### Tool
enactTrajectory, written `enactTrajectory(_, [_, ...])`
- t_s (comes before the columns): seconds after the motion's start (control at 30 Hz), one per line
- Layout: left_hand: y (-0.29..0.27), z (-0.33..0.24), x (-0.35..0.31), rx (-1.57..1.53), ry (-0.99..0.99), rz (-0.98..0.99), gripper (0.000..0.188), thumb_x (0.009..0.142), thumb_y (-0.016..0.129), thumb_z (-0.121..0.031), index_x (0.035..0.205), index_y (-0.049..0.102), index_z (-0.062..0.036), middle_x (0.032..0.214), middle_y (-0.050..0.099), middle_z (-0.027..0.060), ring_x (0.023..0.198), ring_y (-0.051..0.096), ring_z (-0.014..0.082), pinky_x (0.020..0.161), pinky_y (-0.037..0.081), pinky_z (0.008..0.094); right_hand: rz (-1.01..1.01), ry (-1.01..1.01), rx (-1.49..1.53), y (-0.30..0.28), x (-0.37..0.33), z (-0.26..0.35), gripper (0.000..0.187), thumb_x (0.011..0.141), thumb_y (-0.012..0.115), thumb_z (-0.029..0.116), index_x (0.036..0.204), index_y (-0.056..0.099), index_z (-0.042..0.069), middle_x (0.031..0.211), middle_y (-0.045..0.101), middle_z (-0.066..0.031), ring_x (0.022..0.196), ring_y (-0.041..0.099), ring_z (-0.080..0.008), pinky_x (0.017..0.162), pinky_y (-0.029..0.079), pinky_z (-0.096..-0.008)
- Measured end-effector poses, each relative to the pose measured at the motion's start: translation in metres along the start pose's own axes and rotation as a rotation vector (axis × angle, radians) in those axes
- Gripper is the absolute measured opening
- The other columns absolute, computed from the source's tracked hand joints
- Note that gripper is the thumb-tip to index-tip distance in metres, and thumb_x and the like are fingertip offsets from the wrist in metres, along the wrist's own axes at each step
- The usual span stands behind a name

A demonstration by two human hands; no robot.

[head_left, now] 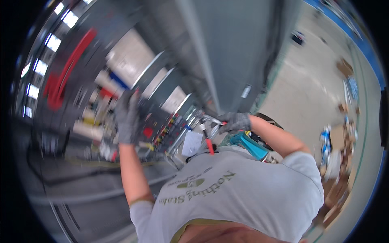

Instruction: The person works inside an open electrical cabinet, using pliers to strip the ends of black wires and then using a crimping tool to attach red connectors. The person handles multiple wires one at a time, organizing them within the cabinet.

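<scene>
My left hand (128, 117), in a grey glove, reaches up the dark cabinet panel with its fingers stretched out. Beside it sit blurred rows of wiring and small electrical parts (91, 117) in white, yellow, red and blue. My right hand (236, 122), also gloved, is closed close to my body. A metallic piece with red (222, 122) shows at its fingertips, but its kind is unclear. Just left of that hand is a red-and-black handled tool (209, 141). Below the hand lies a teal power tool (251, 146), partly covered by my shirt.
A white sheet (191, 143) lies near the red-handled tool. A red bar (73, 67) runs along the panel at upper left. A tall grey cabinet side (239, 52) stands ahead. Cardboard and packaging scraps (338, 158) litter the floor at right.
</scene>
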State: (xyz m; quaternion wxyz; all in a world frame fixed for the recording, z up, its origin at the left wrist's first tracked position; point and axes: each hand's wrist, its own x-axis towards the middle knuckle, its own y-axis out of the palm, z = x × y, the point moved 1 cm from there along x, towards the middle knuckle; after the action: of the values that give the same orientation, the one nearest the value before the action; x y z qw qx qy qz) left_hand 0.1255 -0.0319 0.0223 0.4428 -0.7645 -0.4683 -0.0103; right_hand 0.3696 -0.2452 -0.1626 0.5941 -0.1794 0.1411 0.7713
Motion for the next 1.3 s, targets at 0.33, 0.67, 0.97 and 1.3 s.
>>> enactTrajectory(0.33, [0.003,0.047,0.014,-0.225,-0.082,-0.041,0.030,0.095,0.053,-0.026,0.108,0.060,0.0006,0.096,0.062,0.0073,0.088,0.056,0.0154,0.081,0.045,0.0284,0.382,-0.159,0.917,0.050,0.029,-0.039,0.050,0.082,0.064,0.005,0.128,0.047,0.004,0.107,0.061,-0.0078,0.099,0.061,-0.0197,0.088,0.049,-0.0345])
enactTrajectory(0.67, [0.007,-0.004,0.009,-0.043,0.013,-0.076,0.032,0.093,0.053,-0.030,0.103,0.061,-0.0009,0.088,0.064,0.0133,0.084,0.061,0.0221,0.076,0.046,0.0334,-0.680,-0.641,-0.779,0.015,0.056,0.146,0.072,0.070,0.071,0.018,0.131,0.040,-0.004,0.125,0.048,-0.0267,0.120,0.045,-0.0391,0.105,0.035,-0.0404])
enactTrajectory(0.97, [-0.004,0.012,0.006,-0.125,0.085,-0.160,0.019,0.093,0.053,-0.018,0.096,0.061,-0.0012,0.078,0.065,0.0135,0.071,0.064,0.0228,0.067,0.048,0.0324,-0.750,-0.639,-1.024,0.018,0.076,0.177,0.080,0.070,0.065,0.021,0.138,0.031,-0.004,0.130,0.042,-0.0285,0.125,0.038,-0.0412,0.110,0.028,-0.0422])
enactTrajectory(1.3, [-0.002,0.017,0.009,-0.110,0.105,-0.134,0.015,0.091,0.054,-0.014,0.097,0.061,-0.0015,0.074,0.061,0.0127,0.067,0.060,0.0217,0.065,0.047,0.0329,-0.766,-0.644,-1.034,0.013,0.072,0.187,0.085,0.068,0.066,0.019,0.140,0.028,-0.003,0.133,0.037,-0.0323,0.127,0.035,-0.0441,0.111,0.028,-0.0433])
